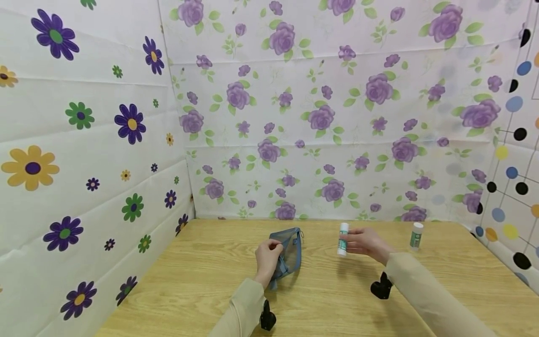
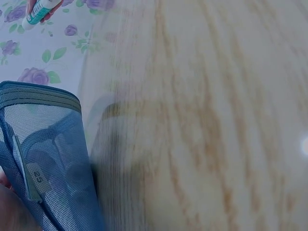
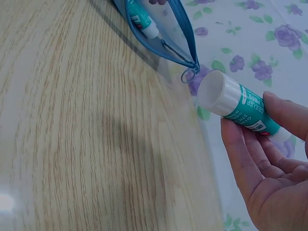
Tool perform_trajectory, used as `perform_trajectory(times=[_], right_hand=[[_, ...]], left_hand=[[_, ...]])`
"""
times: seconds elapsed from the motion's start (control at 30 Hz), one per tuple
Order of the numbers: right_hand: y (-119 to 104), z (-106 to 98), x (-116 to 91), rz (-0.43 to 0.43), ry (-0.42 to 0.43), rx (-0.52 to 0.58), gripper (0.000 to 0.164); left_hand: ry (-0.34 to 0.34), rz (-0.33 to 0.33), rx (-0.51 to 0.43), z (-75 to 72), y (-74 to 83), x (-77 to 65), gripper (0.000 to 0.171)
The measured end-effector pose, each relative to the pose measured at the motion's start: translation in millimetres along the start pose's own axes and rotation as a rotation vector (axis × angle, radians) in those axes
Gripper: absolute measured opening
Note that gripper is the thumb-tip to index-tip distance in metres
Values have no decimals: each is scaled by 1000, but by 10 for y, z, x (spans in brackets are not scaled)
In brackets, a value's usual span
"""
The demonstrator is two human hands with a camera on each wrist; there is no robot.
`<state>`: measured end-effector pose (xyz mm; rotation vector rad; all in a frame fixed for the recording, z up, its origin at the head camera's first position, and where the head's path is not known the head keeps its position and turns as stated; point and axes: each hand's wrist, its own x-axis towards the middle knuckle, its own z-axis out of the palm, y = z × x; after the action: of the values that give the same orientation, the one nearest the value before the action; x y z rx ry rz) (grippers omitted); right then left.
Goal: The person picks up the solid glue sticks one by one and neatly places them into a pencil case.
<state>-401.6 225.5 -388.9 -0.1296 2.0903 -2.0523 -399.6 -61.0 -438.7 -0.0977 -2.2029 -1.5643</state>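
Note:
My left hand [image 1: 268, 260] pinches the edge of a blue mesh zip pouch [image 1: 291, 252] and holds it up over the table. In the right wrist view the pouch's mouth gapes, and a green-and-white glue stick [image 3: 142, 20] shows inside it. A second glue stick [image 1: 343, 238] is held between the thumb and fingers of my right hand [image 1: 368, 242], apart from the pouch and to its right. Its white cap points toward the pouch in the right wrist view. Farther right, a third glue stick [image 1: 416, 236] stands upright on the table.
The wooden table [image 1: 202, 271] meets a rose-patterned sheet [image 1: 311, 154] at its back edge. Flower-printed cloth [image 1: 97, 187] hangs along the left, dotted cloth [image 1: 511, 206] along the right. A black wrist device [image 1: 267, 317] hangs below each sleeve.

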Motion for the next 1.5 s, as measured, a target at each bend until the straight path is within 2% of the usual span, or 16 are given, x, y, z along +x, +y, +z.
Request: perform_trajectory(times=[0.37, 0.6, 0.8, 0.9, 1.17, 1.5], right_hand=[[-5, 204, 13, -16, 8, 14, 57], [-24, 324, -9, -32, -63, 14, 63], [9, 422, 61, 0, 24, 35, 54], [15, 473, 86, 2, 34, 39, 54], [1, 585, 150, 1, 31, 29, 56], [52, 743, 140, -5, 29, 52, 48]], left_hand=[[-2, 1, 9, -7, 21, -6, 8], [0, -6, 10, -9, 23, -8, 8], [2, -7, 9, -4, 18, -8, 8], [1, -5, 11, 0, 20, -8, 8], [-5, -11, 2, 1, 25, -4, 9], [-7, -12, 1, 1, 26, -8, 9]])
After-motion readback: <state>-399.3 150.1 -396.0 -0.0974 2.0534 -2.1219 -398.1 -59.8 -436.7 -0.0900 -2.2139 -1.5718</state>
